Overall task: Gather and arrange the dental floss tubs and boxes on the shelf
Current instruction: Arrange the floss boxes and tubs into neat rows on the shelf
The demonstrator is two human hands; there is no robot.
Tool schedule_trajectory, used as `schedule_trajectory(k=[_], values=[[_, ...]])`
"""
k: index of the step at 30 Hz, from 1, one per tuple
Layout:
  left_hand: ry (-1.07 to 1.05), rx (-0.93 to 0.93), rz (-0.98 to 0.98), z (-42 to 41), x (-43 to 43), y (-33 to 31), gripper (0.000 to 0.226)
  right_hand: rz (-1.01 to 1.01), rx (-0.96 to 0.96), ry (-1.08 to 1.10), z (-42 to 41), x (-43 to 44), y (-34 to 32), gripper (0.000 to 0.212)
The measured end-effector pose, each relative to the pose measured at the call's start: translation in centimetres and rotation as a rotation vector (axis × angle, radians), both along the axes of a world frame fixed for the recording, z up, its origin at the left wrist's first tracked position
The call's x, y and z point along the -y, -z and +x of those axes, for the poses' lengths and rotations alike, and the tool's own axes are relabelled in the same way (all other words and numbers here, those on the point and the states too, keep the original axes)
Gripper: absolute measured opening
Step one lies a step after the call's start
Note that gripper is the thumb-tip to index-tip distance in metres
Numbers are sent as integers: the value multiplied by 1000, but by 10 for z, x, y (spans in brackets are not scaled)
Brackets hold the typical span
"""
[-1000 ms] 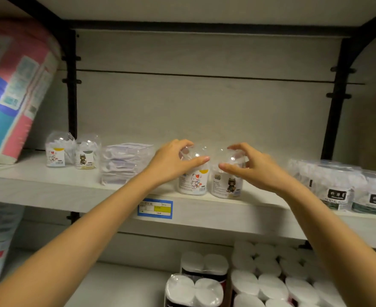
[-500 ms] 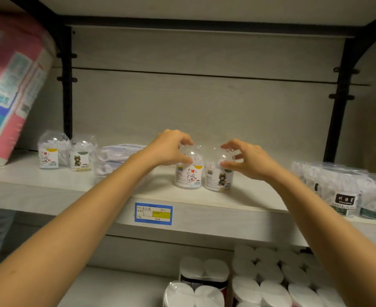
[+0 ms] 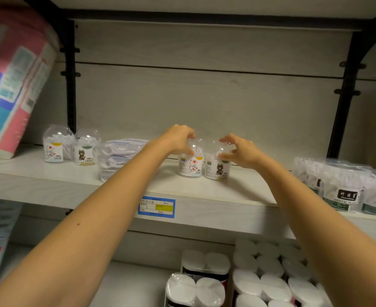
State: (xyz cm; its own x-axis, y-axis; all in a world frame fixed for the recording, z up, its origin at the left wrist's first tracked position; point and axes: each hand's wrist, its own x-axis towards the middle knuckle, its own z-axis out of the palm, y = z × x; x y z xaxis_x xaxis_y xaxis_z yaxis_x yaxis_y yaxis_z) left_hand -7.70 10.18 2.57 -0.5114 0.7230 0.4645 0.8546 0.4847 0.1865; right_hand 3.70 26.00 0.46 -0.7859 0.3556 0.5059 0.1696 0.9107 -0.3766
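Two clear domed floss tubs stand side by side mid-shelf: a cat-label tub [image 3: 191, 166] and a dark-cat-label tub [image 3: 218, 168]. My left hand [image 3: 178, 139] grips the dome of the first. My right hand [image 3: 238, 150] grips the dome of the second. Two more domed tubs [image 3: 53, 144] [image 3: 84, 148] stand at the far left of the shelf [image 3: 49, 180]. A clear box of floss picks [image 3: 116, 157] sits next to them, partly behind my left forearm. Round dental floss tubs [image 3: 343, 190] crowd the right end.
A large pink and blue paper pack [image 3: 12, 80] leans at the left. A blue price tag [image 3: 156, 207] is stuck on the shelf's front edge. Wrapped white rolls [image 3: 260, 275] fill the lower shelf. Black uprights [image 3: 70, 74] [image 3: 346, 91] flank the bay.
Both hands have pushed the two middle tubs back from the shelf's front edge toward the rear wall, with the fingers closing tighter over the domes.
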Motion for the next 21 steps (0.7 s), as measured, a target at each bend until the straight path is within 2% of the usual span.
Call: schedule_trajectory(k=[3,5,7,8,10,11,14,18,21], values=[[-72,-84,-31,11,11,-6,63,-13,-29,-2,12,12,-8,54],[-91,-196,234,25,35,-11,45,-102,-273,-44,28,30,-13,43],[-19,-186,603,37,69,-10,22,-397,-528,-207,48,56,-12,16],[36,-131,731,40,88,-7,22,-568,-578,-317,58,71,-9,6],[121,-18,833,43,125,3,32,-785,-534,-496,70,102,2,4],[140,20,842,44,143,10,33,-816,-478,-555,74,118,10,3],[147,108,838,35,194,34,30,-764,-341,-635,71,168,31,20],[125,181,858,-6,260,58,26,-752,-285,-725,36,232,51,40],[133,231,873,-47,300,62,26,-799,-312,-786,-7,274,52,28]])
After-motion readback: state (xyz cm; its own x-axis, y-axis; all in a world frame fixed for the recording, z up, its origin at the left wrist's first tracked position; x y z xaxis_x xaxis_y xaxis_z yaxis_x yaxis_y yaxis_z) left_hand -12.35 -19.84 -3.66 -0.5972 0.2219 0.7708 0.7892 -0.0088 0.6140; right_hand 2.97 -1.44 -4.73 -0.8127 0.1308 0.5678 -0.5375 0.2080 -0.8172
